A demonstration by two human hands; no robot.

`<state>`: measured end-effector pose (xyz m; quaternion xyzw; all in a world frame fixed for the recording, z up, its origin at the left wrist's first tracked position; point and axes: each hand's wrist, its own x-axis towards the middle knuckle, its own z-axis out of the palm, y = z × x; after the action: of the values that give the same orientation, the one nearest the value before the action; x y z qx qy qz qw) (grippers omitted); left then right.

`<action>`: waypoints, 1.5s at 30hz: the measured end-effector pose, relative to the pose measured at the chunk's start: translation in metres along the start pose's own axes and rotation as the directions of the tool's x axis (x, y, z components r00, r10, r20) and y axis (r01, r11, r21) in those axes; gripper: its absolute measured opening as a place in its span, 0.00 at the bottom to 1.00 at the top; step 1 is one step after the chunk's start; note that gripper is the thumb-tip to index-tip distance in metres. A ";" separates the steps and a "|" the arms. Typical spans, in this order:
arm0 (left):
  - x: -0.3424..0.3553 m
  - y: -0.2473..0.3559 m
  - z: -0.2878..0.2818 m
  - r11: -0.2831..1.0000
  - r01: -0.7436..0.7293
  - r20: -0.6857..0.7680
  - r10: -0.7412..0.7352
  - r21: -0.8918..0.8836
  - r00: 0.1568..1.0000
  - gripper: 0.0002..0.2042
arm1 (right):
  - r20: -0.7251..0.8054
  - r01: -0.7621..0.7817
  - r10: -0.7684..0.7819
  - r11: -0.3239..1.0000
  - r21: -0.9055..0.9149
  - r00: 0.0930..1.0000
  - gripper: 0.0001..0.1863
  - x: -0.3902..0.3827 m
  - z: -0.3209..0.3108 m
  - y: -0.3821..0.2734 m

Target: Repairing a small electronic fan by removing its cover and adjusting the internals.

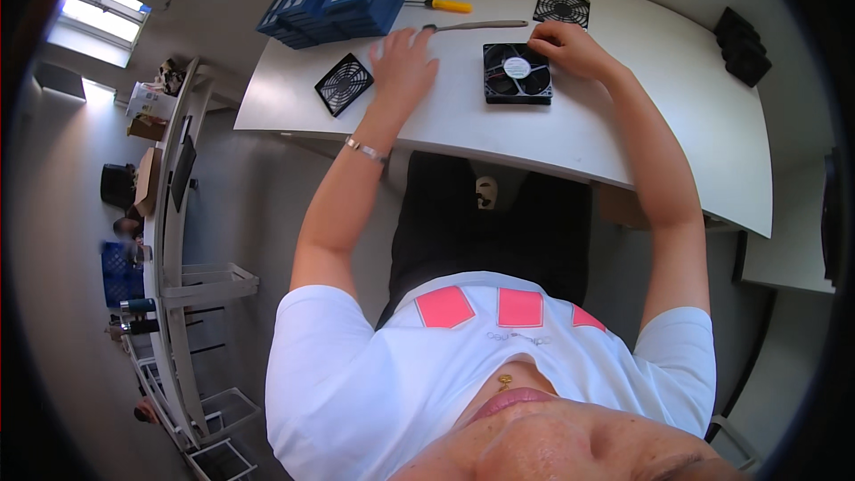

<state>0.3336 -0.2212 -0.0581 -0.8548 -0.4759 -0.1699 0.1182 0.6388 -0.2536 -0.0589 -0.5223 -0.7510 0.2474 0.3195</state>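
"From your station, what do you see of the square black fan [517, 74]?"

"On my feed it lies face up on the bench [463, 129], round pale label in the middle. I'm taking it as my landmark."

"Which hand is nearer?"

"The right hand [570, 49], clearly. It's at the fan's far right corner, fingers bent and tips drawn together. Seen from that hand, the fan lies to the left and a little toward the body."

"Has it got hold of the frame?"

"I can't tell — the fingertips look to be at the corner, but my view doesn't show whether they grip it or merely rest there."

"And the left hand [405, 71]?"

"Well to the left of the fan, fingers spread, nothing in its grasp that I can see. For that hand, the fan is off to the right."

"Any long axis to line up with?"

"Not on the fan; its outline is roughly square. The grey-handled tool [481, 25] just beyond it is long, though, and runs left to right — its dark end is near the left fingertips. One black grille [344, 85] lies farther left of the fan than that hand; another grille [562, 8] lies beyond the fan, toward its right."
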 end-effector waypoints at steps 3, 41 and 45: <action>-0.053 -0.044 0.002 0.981 0.154 -0.033 -0.151 0.117 0.988 0.23 | -0.028 0.030 -0.030 0.999 0.015 0.999 0.14 0.001 0.002 -0.004; 0.107 0.006 -0.010 -0.052 0.139 0.138 0.018 -0.989 0.990 0.12 | 0.069 0.015 -0.011 0.998 -0.055 0.998 0.21 0.002 -0.002 0.007; 0.097 0.003 0.006 -0.200 0.281 0.256 0.144 -0.939 0.956 0.11 | 0.098 0.012 -0.007 0.999 -0.047 0.995 0.21 0.004 -0.002 0.005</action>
<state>0.3844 -0.1456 -0.0248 -0.6159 -0.2262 -0.3616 -0.6623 0.6423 -0.2485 -0.0599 -0.5134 -0.7739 0.2532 0.2709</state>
